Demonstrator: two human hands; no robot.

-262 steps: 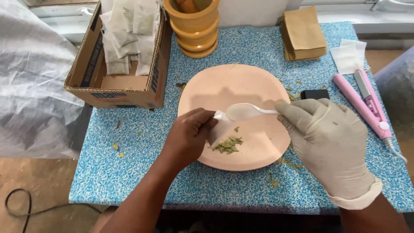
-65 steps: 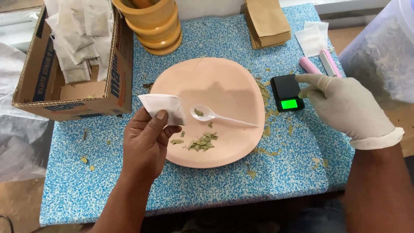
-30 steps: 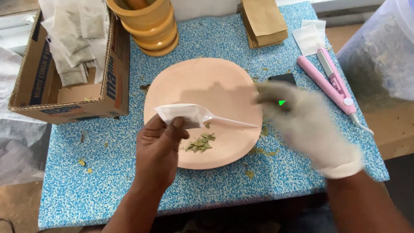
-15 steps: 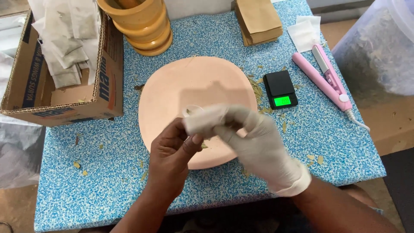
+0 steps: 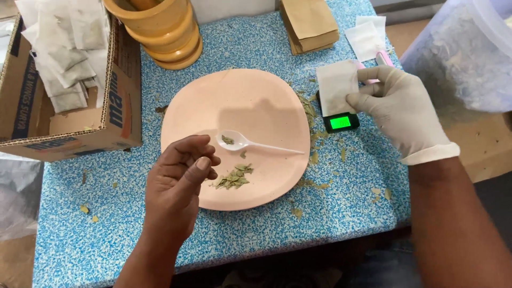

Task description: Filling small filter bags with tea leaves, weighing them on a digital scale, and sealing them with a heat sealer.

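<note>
- Head view, step in hand: I saw the gloved right hand [image 5: 397,109] pinching the right edge of a white paper pouch [image 5: 337,88] between thumb and fingertips. It held the pouch over the small black pocket scale [image 5: 340,121], whose green display was lit. I could not tell whether the pouch already rested on the pan.
- Head view, other hand: the bare left hand [image 5: 178,186] hovered at the near left rim of the peach plate [image 5: 256,101]. Its fingers were loosely curled and gripped nothing that I could see.
- Head view, surroundings: a white plastic spoon [image 5: 256,145] lay on the plate with a few flakes in its bowl, and a small heap of dried leaves [image 5: 233,178] sat just beside the left fingertips. A cardboard box of filled pouches [image 5: 120,106] stood to the left, with stacked yellow bowls [image 5: 160,32] and brown paper bags [image 5: 309,21] further back.
- Head view, my judgement: a clean reading would call for the pouch to lie flat and centred on the pan, with the fingers let go and clear of it.
- Against half a second earlier: both hands had met over the plate on the pouch. Now the right hand had carried the pouch to the scale, and the left had stayed by the plate, empty.
</note>
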